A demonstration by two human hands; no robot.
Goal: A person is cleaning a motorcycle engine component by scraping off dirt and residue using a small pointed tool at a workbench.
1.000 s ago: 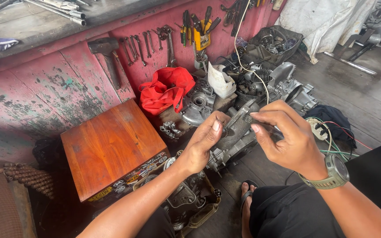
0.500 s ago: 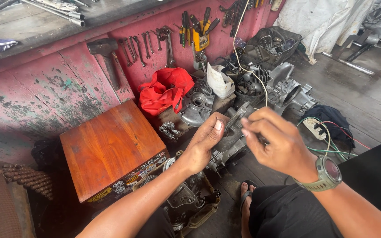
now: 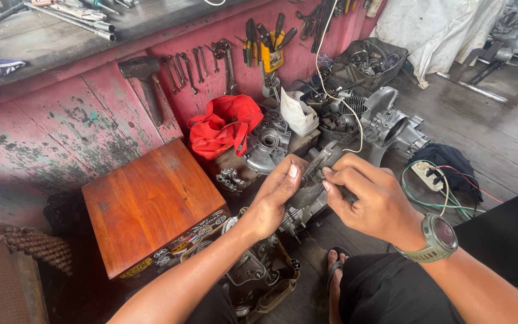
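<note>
Left hand (image 3: 277,195): at frame centre, fingers curled shut around the grey cast-metal engine part (image 3: 307,195), thumb pressed against its upper end. The part sits between both hands, at 3 o'clock of the left palm and at 9 o'clock of the right.

Right hand (image 3: 370,198): at 3 o'clock of the left hand, closed, with fingertips pinched on the upper end of the same grey part; what else the fist may hold cannot be told. An olive-green wristwatch (image 3: 436,237) sits on its wrist.

Brown varnished wooden box (image 3: 148,204): at 9 o'clock of the left hand, well apart, with stickers along its front edge.

Red cloth bag (image 3: 223,126): at 11 o'clock of the hands, lying against the worn red wooden workbench front (image 3: 61,138).

Hanging spanners and pliers (image 3: 223,54): at 12 o'clock, along the bench front, with a hammer (image 3: 145,78) to their 9 o'clock.

Grey engine casings (image 3: 391,123): at 1 o'clock of the right hand, on the floor.

White power strip with green cable (image 3: 430,177): at 3 o'clock of the right hand, near.

Dark engine assembly (image 3: 259,273): at 6 o'clock of the left hand, below the forearm.
</note>
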